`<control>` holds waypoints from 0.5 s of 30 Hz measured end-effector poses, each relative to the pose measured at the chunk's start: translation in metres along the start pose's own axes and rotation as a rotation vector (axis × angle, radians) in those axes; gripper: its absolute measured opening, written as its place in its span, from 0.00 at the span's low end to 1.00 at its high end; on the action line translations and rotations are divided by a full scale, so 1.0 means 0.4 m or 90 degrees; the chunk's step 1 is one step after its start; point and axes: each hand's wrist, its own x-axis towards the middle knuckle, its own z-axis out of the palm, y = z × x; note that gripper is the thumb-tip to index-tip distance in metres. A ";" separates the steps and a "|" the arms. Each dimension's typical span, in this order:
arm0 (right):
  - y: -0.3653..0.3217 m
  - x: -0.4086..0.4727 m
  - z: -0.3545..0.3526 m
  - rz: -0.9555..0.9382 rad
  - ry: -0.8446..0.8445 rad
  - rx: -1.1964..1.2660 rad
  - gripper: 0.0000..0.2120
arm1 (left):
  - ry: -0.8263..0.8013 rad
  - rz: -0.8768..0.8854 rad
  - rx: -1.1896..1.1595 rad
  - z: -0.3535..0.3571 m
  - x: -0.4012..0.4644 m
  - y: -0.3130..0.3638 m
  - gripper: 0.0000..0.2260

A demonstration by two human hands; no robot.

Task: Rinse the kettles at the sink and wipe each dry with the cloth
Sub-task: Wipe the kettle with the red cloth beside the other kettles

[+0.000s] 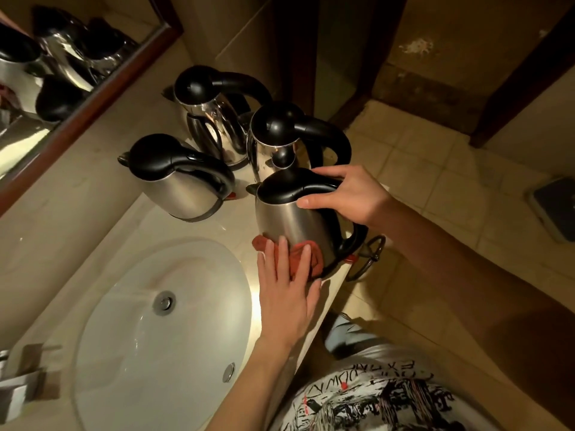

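A steel kettle with a black lid and handle [295, 222] stands at the counter's front edge. My right hand [345, 194] grips its black handle near the lid. My left hand [287, 293] presses a red cloth [298, 259] flat against the kettle's lower side, fingers straight. Three more steel kettles stand behind: one to the left [180, 181], one at the back [214, 119], one right behind the held kettle [280, 141].
A white oval sink [124, 321] with a metal drain [165, 301] lies left of my left hand. The faucet [18, 384] is at the lower left. A mirror [46, 73] lines the wall. A black cord loop [367, 256] hangs off the counter edge over tiled floor.
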 end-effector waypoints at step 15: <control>0.070 -0.073 -0.019 -0.076 -0.034 0.004 0.35 | 0.051 -0.122 -0.282 -0.065 0.055 0.054 0.34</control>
